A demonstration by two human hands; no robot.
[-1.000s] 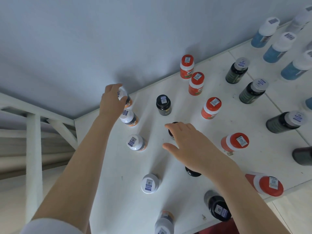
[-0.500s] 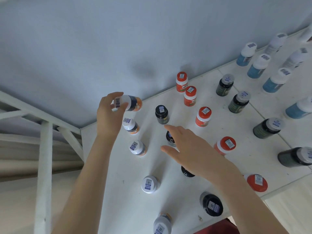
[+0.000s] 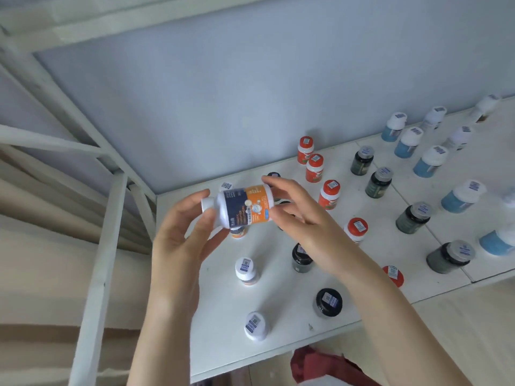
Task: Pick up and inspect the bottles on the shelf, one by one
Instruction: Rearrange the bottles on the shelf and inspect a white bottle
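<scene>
A white bottle with an orange and dark blue label (image 3: 245,207) lies on its side in the air above the white shelf (image 3: 281,341), cap to the left. My left hand (image 3: 184,238) holds its cap end between thumb and fingers. My right hand (image 3: 295,215) pinches its base end with the fingertips. Below stand more white-capped bottles (image 3: 245,270), black-capped jars (image 3: 328,302), red-capped bottles (image 3: 329,194), dark green jars (image 3: 413,220) and blue bottles (image 3: 429,161). Part of the shelf's left rows is hidden behind the held bottle and my hands.
A white metal frame (image 3: 97,274) with diagonal braces stands at the shelf's left end. A pale blue wall (image 3: 223,93) backs the shelf. Something dark red (image 3: 320,366) lies below the front edge.
My left hand lifted the orange-labelled bottle off the back left of the shelf and tipped it sideways. My right hand rose from above the black jars and took its base end.
</scene>
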